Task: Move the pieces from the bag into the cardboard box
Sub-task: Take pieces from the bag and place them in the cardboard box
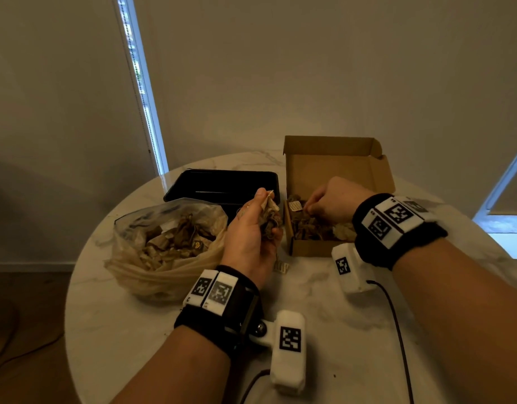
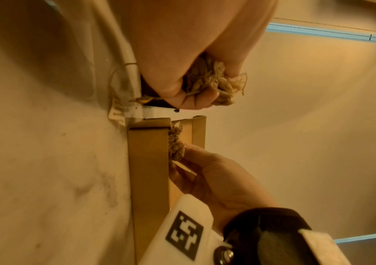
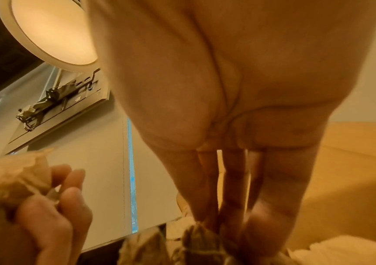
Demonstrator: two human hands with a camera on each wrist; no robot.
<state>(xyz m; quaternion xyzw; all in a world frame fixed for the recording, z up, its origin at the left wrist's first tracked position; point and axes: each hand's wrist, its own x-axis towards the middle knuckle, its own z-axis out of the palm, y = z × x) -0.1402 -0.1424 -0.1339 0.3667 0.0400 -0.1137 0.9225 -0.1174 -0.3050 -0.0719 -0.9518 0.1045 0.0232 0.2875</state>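
Tea-bag pieces [image 1: 175, 240] are lying heaped in the clear bag [image 1: 152, 275], its mouth facing up. The left hand [image 1: 251, 234] is clutching a bunch between bag and cardboard box [image 1: 336, 170]. The right hand [image 1: 333, 202] is reaching into the box, fingertips hidden among pieces; its grip is unclear. A black tray [image 1: 219, 182] is sitting behind on the surface [image 1: 324, 301].

A black tray [image 1: 222, 182] sat on the round white marble table [image 1: 135, 330], toward its far edge, a small white tag [image 1: 281, 266] lay nearer the table's middle, and behind the table a bright strip of window [image 1: 140, 91] ran up the wall.
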